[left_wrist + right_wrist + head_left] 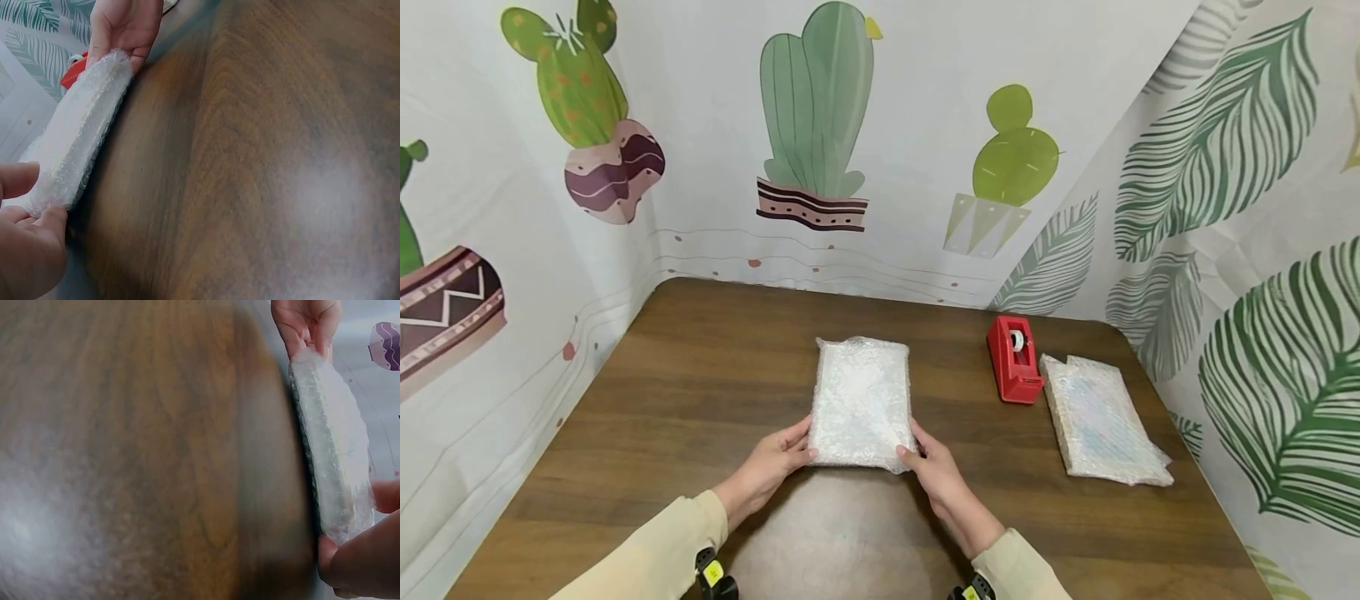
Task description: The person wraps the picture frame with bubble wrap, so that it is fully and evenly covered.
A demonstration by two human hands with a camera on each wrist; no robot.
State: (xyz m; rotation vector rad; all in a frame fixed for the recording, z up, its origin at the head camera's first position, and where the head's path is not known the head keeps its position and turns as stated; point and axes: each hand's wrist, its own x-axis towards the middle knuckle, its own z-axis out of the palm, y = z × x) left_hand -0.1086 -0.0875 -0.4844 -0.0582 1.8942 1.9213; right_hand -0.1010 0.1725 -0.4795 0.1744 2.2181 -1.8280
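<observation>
A flat rectangular package in clear bubble wrap (pixel 861 400) is between my two hands near the middle of the table. My left hand (pixel 766 468) grips its near left corner, thumb over the top and fingers at the side and underneath. At the near right corner, my right hand (pixel 942 477) holds it the same way. Both wrist views show the package's thick near edge, with the bubble wrap (pixel 334 456) bunched at the corners. A dark shadow runs along that edge; whether the whole package is off the table cannot be told. The contents look whitish through the wrap.
A red tape dispenser (pixel 1015 362) with a roll of tape stands at the back right of the brown wooden table (pixel 715 358). Beside it, near the right edge, lies another bubble-wrapped flat package (pixel 1105 421). Cloth printed with cacti and leaves (pixel 917 150) hangs around the table.
</observation>
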